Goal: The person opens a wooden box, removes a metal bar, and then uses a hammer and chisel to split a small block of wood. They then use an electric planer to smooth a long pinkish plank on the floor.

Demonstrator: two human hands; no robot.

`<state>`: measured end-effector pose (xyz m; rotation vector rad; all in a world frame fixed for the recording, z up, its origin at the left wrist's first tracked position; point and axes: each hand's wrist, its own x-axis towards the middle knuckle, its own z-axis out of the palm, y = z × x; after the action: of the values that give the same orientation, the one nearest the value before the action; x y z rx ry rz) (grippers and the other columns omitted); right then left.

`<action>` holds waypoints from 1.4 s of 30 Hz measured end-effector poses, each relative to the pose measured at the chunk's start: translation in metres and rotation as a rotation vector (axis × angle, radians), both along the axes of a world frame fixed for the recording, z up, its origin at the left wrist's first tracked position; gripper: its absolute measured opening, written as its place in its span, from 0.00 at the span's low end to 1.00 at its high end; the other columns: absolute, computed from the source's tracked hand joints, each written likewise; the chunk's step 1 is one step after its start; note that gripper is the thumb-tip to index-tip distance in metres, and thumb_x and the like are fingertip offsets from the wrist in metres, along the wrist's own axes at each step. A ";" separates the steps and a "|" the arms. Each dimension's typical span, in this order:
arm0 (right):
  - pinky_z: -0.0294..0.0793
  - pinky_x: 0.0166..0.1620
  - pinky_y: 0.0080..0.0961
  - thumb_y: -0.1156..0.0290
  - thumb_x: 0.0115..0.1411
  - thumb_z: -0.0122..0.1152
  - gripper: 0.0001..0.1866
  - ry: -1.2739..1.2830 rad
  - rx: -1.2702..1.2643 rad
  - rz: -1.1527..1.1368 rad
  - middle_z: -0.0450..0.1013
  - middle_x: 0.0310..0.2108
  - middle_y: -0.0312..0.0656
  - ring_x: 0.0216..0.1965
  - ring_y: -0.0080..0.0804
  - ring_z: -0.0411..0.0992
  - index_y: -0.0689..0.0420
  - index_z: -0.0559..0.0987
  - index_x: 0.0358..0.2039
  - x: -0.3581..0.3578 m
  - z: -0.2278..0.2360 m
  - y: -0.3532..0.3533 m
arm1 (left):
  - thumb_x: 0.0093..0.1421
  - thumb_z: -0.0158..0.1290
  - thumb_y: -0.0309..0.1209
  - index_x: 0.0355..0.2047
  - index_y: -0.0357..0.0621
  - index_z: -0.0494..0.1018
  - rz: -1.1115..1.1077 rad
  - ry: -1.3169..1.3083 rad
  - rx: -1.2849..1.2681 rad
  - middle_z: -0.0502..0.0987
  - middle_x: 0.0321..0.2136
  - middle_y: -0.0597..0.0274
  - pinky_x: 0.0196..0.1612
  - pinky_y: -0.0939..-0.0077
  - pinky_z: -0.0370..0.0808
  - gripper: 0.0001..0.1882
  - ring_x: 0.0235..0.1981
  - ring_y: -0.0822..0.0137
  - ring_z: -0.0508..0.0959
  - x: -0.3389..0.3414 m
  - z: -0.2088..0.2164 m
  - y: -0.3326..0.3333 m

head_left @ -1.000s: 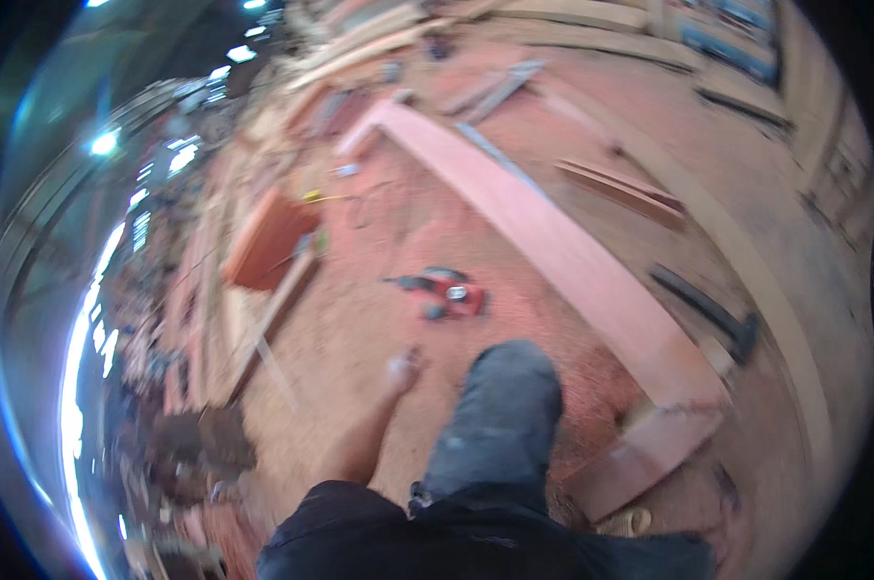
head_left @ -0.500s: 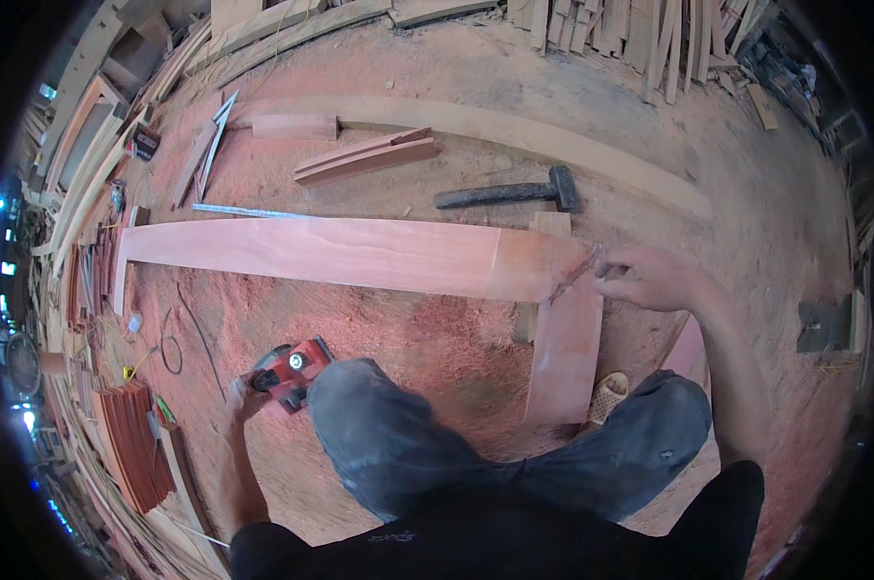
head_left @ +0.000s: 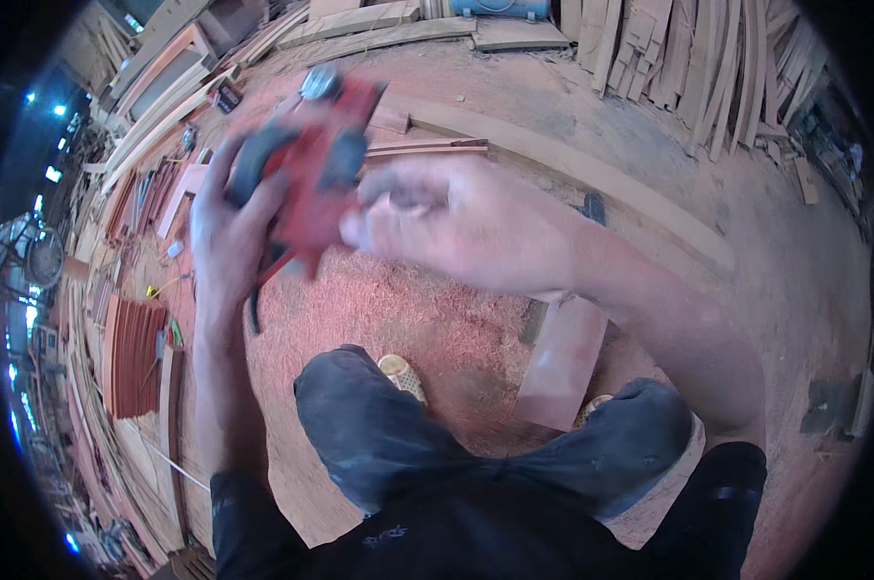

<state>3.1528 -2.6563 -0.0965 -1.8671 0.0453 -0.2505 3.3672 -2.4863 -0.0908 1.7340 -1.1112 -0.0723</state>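
By the floor's left edge stands a stack of reddish boards. Right of it, the left hand has its fingers bent around one side of a red power tool, which is off the floor, in the air, and touches no board that shows. The right hand is at the tool's other side, fingers curled; blur hides whether it grips or only touches. Below, pinkish dust covers the floor's middle, which suggests wood has been worked here. To the right, a short flat board lies by the right knee. So lifting the tool looks done; nothing shows it cutting, and what remains cannot be told.
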 end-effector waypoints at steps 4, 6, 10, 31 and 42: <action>0.77 0.56 0.36 0.42 0.73 0.54 0.31 -0.037 0.227 -0.386 0.77 0.52 0.41 0.51 0.33 0.77 0.52 0.73 0.65 -0.026 0.016 -0.012 | 0.62 0.59 0.31 0.68 0.36 0.63 -0.249 0.074 -0.106 0.84 0.42 0.46 0.43 0.67 0.82 0.35 0.39 0.63 0.85 -0.085 0.025 -0.092; 0.78 0.58 0.39 0.43 0.74 0.52 0.30 -0.154 0.525 -0.461 0.76 0.55 0.42 0.54 0.35 0.77 0.50 0.72 0.66 -0.064 0.023 -0.029 | 0.62 0.57 0.29 0.59 0.36 0.68 -0.408 0.048 -0.061 0.82 0.37 0.43 0.43 0.57 0.82 0.25 0.37 0.53 0.85 -0.128 0.023 -0.132; 0.78 0.59 0.40 0.46 0.75 0.53 0.26 -0.332 0.745 -0.721 0.77 0.54 0.40 0.54 0.31 0.77 0.53 0.76 0.59 -0.127 -0.004 -0.061 | 0.61 0.54 0.31 0.56 0.31 0.68 -0.479 -0.113 -0.107 0.81 0.40 0.28 0.49 0.43 0.79 0.25 0.44 0.31 0.81 -0.219 -0.010 -0.201; 0.69 0.17 0.26 0.42 0.72 0.54 0.25 0.294 0.694 -1.116 0.69 0.16 0.33 0.16 0.23 0.71 0.54 0.79 0.43 -0.336 -0.167 -0.129 | 0.63 0.58 0.43 0.42 0.45 0.84 -1.028 -0.524 1.693 0.86 0.37 0.49 0.41 0.51 0.81 0.17 0.40 0.48 0.86 -0.146 -0.154 -0.048; 0.66 0.20 0.26 0.58 0.70 0.59 0.16 0.672 0.423 -0.601 0.70 0.18 0.33 0.16 0.22 0.70 0.58 0.81 0.32 -0.248 -0.220 -0.158 | 0.63 0.52 0.34 0.28 0.48 0.78 -0.912 -0.572 0.844 0.81 0.23 0.56 0.27 0.54 0.77 0.10 0.26 0.54 0.84 -0.188 -0.162 -0.024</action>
<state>2.9047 -2.8139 -0.3169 -1.3990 1.0471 -0.0042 3.1796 -2.5099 -0.2524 1.8201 -2.4987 -0.7296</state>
